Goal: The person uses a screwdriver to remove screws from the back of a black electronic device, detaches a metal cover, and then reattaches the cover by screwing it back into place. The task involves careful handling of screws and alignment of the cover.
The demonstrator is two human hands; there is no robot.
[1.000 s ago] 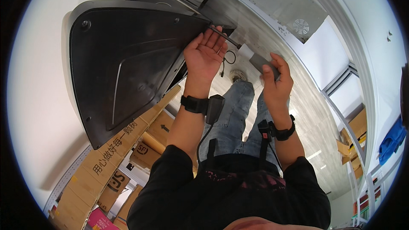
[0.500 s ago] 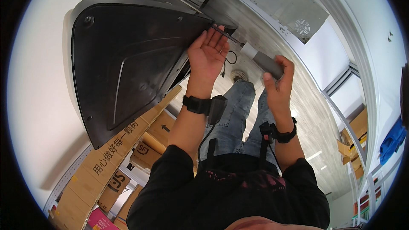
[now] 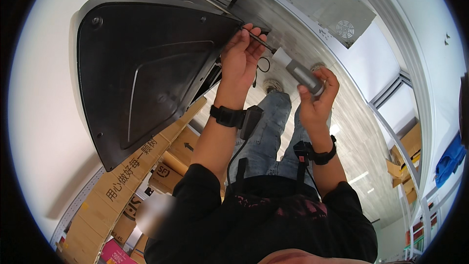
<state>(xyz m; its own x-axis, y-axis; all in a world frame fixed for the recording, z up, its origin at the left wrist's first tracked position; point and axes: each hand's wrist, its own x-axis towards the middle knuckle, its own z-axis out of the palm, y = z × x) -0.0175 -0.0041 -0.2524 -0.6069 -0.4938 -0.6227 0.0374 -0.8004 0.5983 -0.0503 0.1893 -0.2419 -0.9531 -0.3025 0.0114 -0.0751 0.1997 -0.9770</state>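
A grey electric screwdriver point(image 3: 304, 76) with a white collar is in my right hand point(image 3: 318, 98), whose fingers and thumb hold the rear end of its body. Its long thin shaft point(image 3: 263, 42) slants up and left to the corner of a large black panel point(image 3: 110, 76). Beside that corner is my left hand point(image 3: 240, 61), its thumb and curled fingers closed about the shaft near the tip. Dark screw holes point(image 3: 96, 21) show at the panel's corners. The tip itself and whatever it touches are hidden at the panel's edge and by my fingers.
Cardboard boxes point(image 3: 124, 183) stand below the panel on the left. A black cable point(image 3: 264, 64) hangs behind my left hand. My shoes are on the wood-look floor point(image 3: 361, 151). A white-framed partition curves along the right, with an opened carton point(image 3: 408, 166) and blue cloth point(image 3: 449, 161) beyond.
My left hand has gone from open-palmed to closed around the shaft near its tip. The screwdriver and right hand have shifted slightly left. A blurred pale patch has appeared by the boxes.
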